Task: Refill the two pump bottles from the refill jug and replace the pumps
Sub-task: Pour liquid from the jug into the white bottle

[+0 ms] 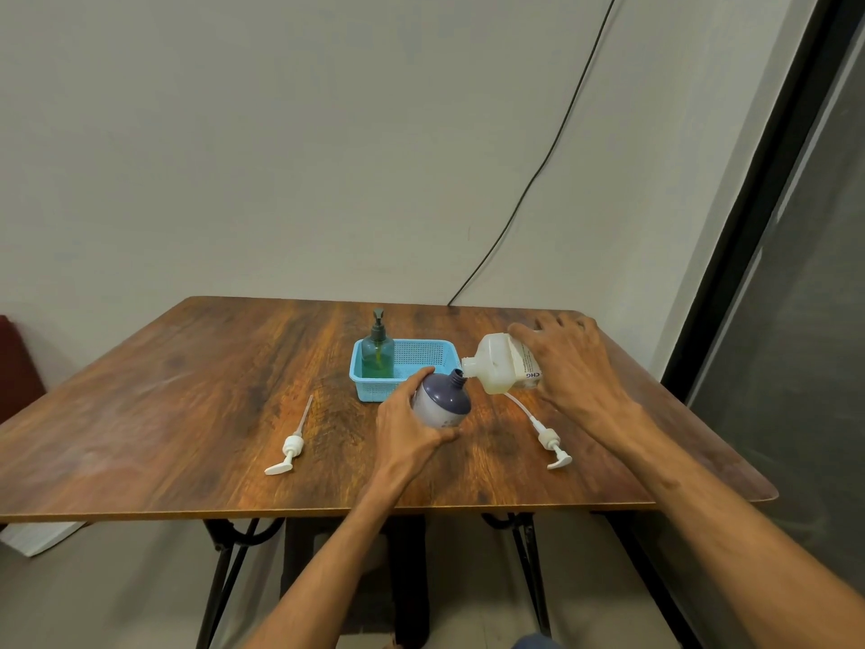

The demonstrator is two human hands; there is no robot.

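My left hand (406, 428) grips a purple-and-white bottle (442, 399) with no pump, tilted so its open neck points up and right. My right hand (568, 363) holds the white refill jug (502, 367) tipped on its side, its spout right at the bottle's neck. Two white pumps lie on the table: one pump (291, 445) to the left and one pump (547, 435) to the right of the bottle. A green pump bottle (377, 351) with its dark pump fitted stands in the left corner of the blue basket (421, 363).
The wooden table (187, 405) stands against a plain wall, with a black cable (538, 175) hanging down behind it. A dark window frame (749, 227) runs along the right. A red object (14, 363) sits at the far left edge.
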